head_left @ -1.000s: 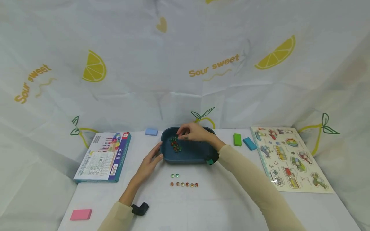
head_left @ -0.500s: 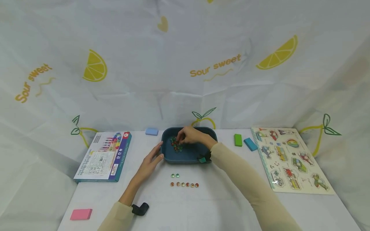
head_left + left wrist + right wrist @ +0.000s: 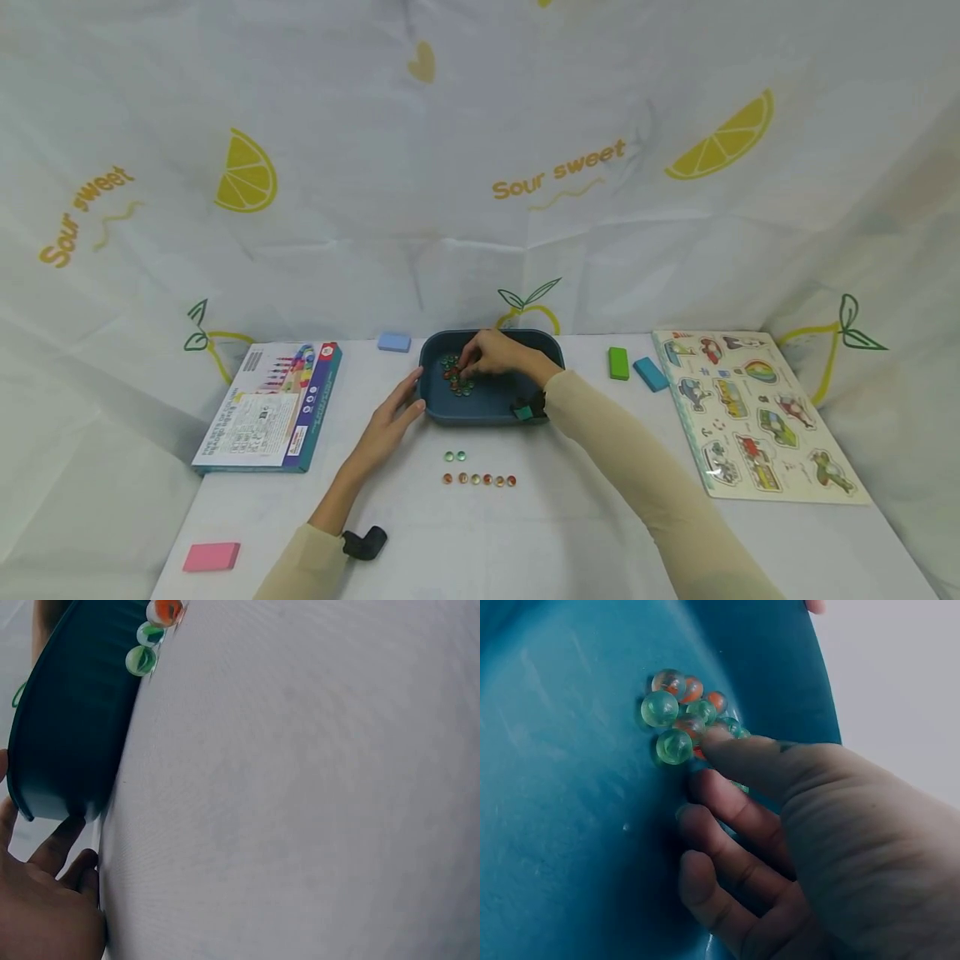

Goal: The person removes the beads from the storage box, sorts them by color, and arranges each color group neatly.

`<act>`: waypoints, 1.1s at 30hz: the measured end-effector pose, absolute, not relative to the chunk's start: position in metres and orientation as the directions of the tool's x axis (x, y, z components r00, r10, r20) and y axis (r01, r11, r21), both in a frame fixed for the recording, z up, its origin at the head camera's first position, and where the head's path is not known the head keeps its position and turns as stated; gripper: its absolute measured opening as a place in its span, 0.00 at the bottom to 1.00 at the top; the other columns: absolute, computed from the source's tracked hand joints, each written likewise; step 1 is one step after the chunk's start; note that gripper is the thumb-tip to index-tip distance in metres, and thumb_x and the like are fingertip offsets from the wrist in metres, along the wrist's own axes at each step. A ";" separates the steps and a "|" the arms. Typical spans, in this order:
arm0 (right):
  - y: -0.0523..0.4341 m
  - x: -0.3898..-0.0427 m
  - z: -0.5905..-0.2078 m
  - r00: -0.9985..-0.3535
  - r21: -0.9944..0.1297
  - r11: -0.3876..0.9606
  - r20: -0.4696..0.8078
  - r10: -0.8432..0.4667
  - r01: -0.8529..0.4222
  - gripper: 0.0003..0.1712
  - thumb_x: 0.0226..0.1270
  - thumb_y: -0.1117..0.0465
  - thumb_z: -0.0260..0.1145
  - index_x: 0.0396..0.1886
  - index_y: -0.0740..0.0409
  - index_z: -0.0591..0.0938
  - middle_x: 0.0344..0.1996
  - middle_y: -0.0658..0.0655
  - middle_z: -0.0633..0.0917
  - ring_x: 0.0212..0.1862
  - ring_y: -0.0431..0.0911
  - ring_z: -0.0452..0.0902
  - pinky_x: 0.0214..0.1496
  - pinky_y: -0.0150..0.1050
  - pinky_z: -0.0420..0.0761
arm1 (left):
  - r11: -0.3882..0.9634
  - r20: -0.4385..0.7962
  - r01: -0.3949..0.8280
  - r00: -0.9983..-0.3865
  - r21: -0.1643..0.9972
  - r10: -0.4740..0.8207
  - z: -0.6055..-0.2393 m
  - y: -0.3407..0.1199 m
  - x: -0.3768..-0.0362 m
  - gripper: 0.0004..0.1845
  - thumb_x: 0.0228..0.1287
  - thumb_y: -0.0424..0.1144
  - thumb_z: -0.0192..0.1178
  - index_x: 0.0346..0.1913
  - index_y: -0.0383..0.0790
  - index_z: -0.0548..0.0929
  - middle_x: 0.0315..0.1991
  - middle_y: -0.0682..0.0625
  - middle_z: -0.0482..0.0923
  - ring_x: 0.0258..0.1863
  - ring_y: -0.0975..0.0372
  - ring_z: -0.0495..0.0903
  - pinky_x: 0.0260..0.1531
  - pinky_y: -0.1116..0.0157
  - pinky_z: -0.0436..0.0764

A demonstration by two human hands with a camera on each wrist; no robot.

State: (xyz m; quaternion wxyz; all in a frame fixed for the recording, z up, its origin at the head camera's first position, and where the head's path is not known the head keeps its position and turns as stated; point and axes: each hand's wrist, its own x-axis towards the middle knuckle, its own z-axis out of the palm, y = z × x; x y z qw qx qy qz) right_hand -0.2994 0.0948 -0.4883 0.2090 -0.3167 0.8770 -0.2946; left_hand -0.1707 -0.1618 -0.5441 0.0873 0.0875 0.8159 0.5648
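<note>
Roughly, largest first: white table (image 3: 570, 533) fills the lower frame, with a vehicle peg puzzle board (image 3: 757, 417) at right and a boxed game (image 3: 270, 407) at left. Dark teal tray (image 3: 491, 398) sits mid-frame at the table's back edge, its wall standing between the marbles inside and the table. Left hand (image 3: 390, 421) rests flat at the tray's left corner, fingers straight, gripping nothing. Right hand (image 3: 498, 354) is down inside the tray, fingertips (image 3: 720, 742) touching the marble cluster (image 3: 682, 720); whether one is pinched, cannot tell. Smaller stuff: pink block (image 3: 211, 556) lower left, green block (image 3: 617, 363) and blue block (image 3: 648, 374) right of tray, light-blue block (image 3: 393, 342) to its left. Row of orange marbles (image 3: 478, 479) and two green marbles (image 3: 454, 456) lie below the tray. Versus a second ago: right hand has dropped from above the tray into the marbles; left hand unchanged.
</note>
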 end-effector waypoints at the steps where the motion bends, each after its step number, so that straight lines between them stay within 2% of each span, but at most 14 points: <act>1: 0.095 -0.299 -0.488 -0.711 -0.654 0.626 -0.189 -0.678 -0.424 0.08 0.70 0.61 0.75 0.45 0.57 0.93 0.37 0.55 0.94 0.30 0.36 0.79 0.32 0.28 0.78 | 0.348 -0.043 0.045 -0.969 0.937 0.242 -0.544 -0.162 -0.171 0.32 0.82 0.53 0.55 0.83 0.64 0.61 0.86 0.49 0.57 0.86 0.47 0.57 0.84 0.44 0.60; 7: 0.097 -0.300 -0.490 -0.698 -0.679 0.622 -0.224 -0.681 -0.389 0.13 0.70 0.70 0.70 0.50 0.57 0.92 0.38 0.55 0.92 0.31 0.38 0.77 0.32 0.29 0.76 | 0.356 -0.043 0.046 -0.970 0.933 0.238 -0.545 -0.162 -0.171 0.32 0.82 0.54 0.55 0.83 0.66 0.61 0.86 0.50 0.57 0.86 0.47 0.57 0.84 0.43 0.59; 16: 0.096 -0.302 -0.495 -0.699 -0.678 0.623 -0.223 -0.680 -0.389 0.09 0.70 0.62 0.75 0.48 0.55 0.92 0.34 0.53 0.92 0.29 0.37 0.77 0.32 0.29 0.78 | 0.346 -0.046 0.042 -0.969 0.937 0.242 -0.544 -0.162 -0.172 0.32 0.82 0.53 0.55 0.83 0.66 0.61 0.86 0.51 0.57 0.86 0.48 0.56 0.85 0.43 0.57; 23: 0.103 -0.297 -0.485 -0.712 -0.759 0.570 -0.207 -0.671 -0.316 0.09 0.71 0.60 0.74 0.48 0.55 0.90 0.36 0.53 0.92 0.31 0.39 0.81 0.32 0.32 0.82 | 0.353 -0.047 0.042 -0.969 0.935 0.241 -0.542 -0.162 -0.171 0.32 0.83 0.49 0.56 0.83 0.63 0.62 0.86 0.51 0.57 0.86 0.48 0.56 0.85 0.44 0.56; 26: 0.111 -0.288 -0.474 -0.707 -0.818 0.500 -0.172 -0.686 -0.286 0.11 0.73 0.59 0.73 0.50 0.57 0.88 0.41 0.60 0.92 0.35 0.50 0.85 0.35 0.36 0.84 | 0.352 -0.041 0.047 -0.970 0.935 0.239 -0.542 -0.161 -0.171 0.31 0.83 0.49 0.56 0.83 0.63 0.62 0.86 0.51 0.57 0.86 0.49 0.56 0.85 0.44 0.56; 30: 0.126 -0.265 -0.457 -0.686 -0.880 0.387 -0.102 -0.720 -0.275 0.13 0.76 0.61 0.70 0.54 0.64 0.86 0.45 0.73 0.89 0.35 0.65 0.83 0.33 0.43 0.85 | 0.353 -0.033 0.054 -0.971 0.934 0.237 -0.542 -0.161 -0.170 0.31 0.83 0.48 0.56 0.83 0.63 0.62 0.86 0.51 0.57 0.86 0.48 0.56 0.85 0.45 0.57; 33: 0.139 -0.240 -0.450 -0.676 -0.904 0.325 -0.056 -0.734 -0.279 0.15 0.76 0.61 0.69 0.54 0.67 0.85 0.42 0.75 0.88 0.29 0.63 0.81 0.30 0.44 0.85 | 0.359 -0.034 0.053 -0.972 0.932 0.233 -0.542 -0.161 -0.170 0.32 0.83 0.48 0.56 0.83 0.62 0.62 0.86 0.50 0.57 0.86 0.48 0.56 0.85 0.44 0.58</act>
